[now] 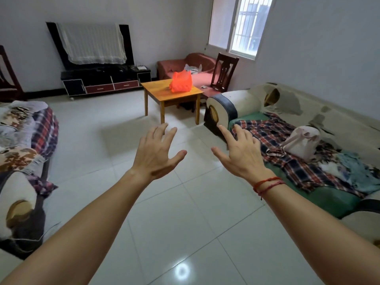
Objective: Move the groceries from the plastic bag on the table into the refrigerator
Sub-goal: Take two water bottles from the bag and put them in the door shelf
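Observation:
A bright red-orange plastic bag (181,81) stands bulging on a small wooden table (160,90) across the room. Both my arms are stretched out in front of me over the tiled floor. My left hand (155,152) is open, fingers spread, palm down. My right hand (241,152) is open too, with a red string band on its wrist. Both hands are well short of the table and hold nothing. No refrigerator is in view.
A worn sofa (304,140) with plaid cloth and a pale bag lines the right side. Another covered sofa (22,153) sits at the left. A dark TV stand (104,82), a red couch (197,62) and a wooden chair (225,73) stand along the far wall.

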A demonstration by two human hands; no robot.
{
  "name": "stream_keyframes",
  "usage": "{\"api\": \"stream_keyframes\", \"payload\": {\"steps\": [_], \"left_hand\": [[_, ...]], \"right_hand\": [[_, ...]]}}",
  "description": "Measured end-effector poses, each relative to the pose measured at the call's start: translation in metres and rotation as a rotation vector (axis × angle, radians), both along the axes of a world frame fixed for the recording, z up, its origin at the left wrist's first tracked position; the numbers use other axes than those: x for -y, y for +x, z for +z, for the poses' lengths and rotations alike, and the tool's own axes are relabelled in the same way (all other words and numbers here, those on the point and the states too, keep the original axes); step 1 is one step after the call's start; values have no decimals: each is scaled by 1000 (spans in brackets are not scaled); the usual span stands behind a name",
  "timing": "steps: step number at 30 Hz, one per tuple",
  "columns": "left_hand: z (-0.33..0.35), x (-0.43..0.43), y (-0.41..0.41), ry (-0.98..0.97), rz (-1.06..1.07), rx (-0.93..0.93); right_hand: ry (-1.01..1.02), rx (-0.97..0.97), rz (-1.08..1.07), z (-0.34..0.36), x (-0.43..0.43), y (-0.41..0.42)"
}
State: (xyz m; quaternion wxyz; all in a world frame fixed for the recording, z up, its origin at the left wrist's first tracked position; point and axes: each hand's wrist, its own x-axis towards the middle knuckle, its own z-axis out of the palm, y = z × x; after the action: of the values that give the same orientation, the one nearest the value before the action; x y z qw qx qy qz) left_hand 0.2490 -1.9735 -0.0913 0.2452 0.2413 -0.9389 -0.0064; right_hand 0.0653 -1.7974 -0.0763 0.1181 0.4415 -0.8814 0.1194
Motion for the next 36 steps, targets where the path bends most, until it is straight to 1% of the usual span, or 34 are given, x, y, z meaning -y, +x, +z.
{"api": "stream_keyframes", "payload": {"steps": [7, 16, 27, 36], "left_hand": [[-12, 84, -117, 9, -35, -11], [-20, 206, -271, 43, 32, 63], [-35, 341, -409, 91, 55, 63], [-47, 497, -512, 107, 46, 49]], "right_hand": [[0, 8, -20, -19, 90, -112], [39, 60, 9, -23, 202, -272], [69, 73, 27, -35, 335, -413], [122, 56, 48, -46, 488, -521]]}}
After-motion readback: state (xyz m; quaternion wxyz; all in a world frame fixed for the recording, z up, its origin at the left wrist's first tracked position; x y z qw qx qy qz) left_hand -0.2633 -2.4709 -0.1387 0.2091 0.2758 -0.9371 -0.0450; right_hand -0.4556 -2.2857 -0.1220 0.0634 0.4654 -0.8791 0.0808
